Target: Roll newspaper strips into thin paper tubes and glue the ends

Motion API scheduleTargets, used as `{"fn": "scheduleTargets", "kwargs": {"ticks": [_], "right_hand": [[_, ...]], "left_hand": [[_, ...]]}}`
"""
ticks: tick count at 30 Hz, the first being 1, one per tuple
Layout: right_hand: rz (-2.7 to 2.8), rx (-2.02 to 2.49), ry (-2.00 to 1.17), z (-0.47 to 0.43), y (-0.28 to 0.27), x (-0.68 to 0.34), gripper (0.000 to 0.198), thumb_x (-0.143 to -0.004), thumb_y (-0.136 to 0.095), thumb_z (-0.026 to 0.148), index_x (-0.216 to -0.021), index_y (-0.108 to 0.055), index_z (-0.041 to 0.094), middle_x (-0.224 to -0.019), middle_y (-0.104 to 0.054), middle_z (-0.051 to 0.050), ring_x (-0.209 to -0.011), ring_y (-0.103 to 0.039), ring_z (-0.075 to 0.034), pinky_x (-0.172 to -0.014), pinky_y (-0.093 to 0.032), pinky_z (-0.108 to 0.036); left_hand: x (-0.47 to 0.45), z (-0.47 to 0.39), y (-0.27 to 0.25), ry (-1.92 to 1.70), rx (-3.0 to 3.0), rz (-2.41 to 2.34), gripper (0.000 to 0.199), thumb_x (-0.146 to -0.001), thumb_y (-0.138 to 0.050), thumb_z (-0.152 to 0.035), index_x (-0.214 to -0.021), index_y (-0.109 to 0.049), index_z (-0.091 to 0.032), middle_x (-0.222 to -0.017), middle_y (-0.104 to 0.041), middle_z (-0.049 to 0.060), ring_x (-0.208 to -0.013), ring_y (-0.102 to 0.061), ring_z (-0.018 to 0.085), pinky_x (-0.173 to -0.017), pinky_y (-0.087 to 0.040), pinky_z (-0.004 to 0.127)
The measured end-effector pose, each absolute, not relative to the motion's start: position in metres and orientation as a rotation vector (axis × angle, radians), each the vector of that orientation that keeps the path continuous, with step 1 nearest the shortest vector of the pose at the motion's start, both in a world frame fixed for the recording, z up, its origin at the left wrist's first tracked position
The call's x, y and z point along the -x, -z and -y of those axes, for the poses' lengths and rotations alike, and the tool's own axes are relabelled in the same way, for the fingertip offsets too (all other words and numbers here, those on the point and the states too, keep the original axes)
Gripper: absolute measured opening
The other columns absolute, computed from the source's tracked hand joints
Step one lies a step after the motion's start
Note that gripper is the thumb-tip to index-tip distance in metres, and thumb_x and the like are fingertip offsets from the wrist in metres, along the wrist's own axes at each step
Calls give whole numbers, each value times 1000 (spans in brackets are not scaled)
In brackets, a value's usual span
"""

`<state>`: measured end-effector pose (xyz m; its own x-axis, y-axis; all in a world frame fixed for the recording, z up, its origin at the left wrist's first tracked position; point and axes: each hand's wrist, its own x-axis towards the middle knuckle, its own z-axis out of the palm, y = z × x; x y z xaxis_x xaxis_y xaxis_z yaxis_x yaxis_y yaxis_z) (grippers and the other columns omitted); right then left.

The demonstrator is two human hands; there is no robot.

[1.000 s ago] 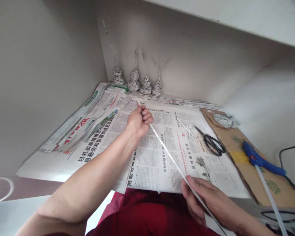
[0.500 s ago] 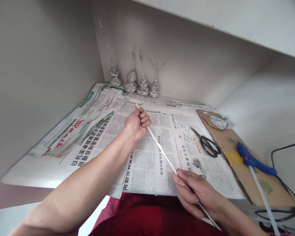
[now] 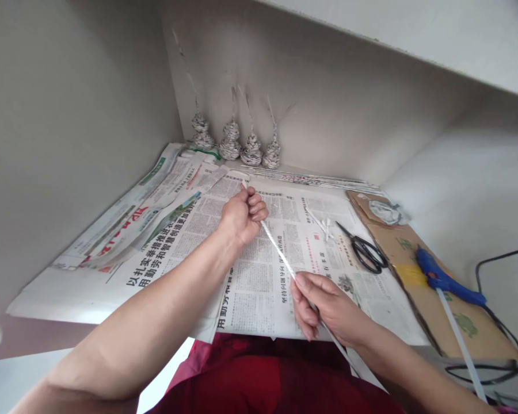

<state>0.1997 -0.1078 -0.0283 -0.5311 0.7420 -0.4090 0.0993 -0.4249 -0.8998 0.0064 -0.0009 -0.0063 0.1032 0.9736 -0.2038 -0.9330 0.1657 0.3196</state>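
Stretching between both hands, a thin white strand (image 3: 278, 250) slants down over the newspaper (image 3: 259, 305) from the left hand to the right. The left hand (image 3: 244, 216) is curled into a fist about the upper part, with a short end poking out by the thumb. The right hand (image 3: 315, 302) pinches the strand lower down between thumb and fingers, the other fingers loosely bent; the tail runs on beneath the palm and past the wrist, toward the red clothing (image 3: 250, 385) at the bottom edge.

To the right of the strand, scissors (image 3: 365, 253) lie on the newspaper, points toward the back, blades together. Small white scraps (image 3: 324, 227) lie just left of their tips. Beside the newspaper, cardboard (image 3: 479, 339) carries a blue glue gun (image 3: 449, 279); a long white stick (image 3: 461, 339) reaches from it toward the lower right. A crumpled clear wrapper (image 3: 386, 213) sits at the cardboard's far end, and a black cord (image 3: 511, 339) loops at the right.

At the back, four woven gourds (image 3: 230, 144) stand in a row against the wall (image 3: 319, 103), thin stems upward. Paper rods (image 3: 315, 183) lie in a bundle to their right.
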Motion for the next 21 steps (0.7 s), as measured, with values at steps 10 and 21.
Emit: {"fn": "scheduleTargets", "kwargs": {"ticks": [10,21], "right_hand": [[1673,1278,-1784,85,16,-188,36,-89,-43,52,-90,-55,18,-56,-55,2,-49,-57,-12,-46,-44,-24],[1095,890,-2314,78,30,-175,32,-91,-40,45,-71,-43,20,-42,-38,8,-36,-44,-9,-36,-33,-20]], "left_hand": [[-10,1,9,-1413,-153,-421,29,-94,-35,-27,-67,-41,-17,-50,-25,-7,-36,-24,5,-33,-17,16],[-10,0,10,-1354,-160,-359,31,-94,-36,-32,-67,-40,-17,-51,-26,-6,-37,-25,5,-34,-19,16]]}}
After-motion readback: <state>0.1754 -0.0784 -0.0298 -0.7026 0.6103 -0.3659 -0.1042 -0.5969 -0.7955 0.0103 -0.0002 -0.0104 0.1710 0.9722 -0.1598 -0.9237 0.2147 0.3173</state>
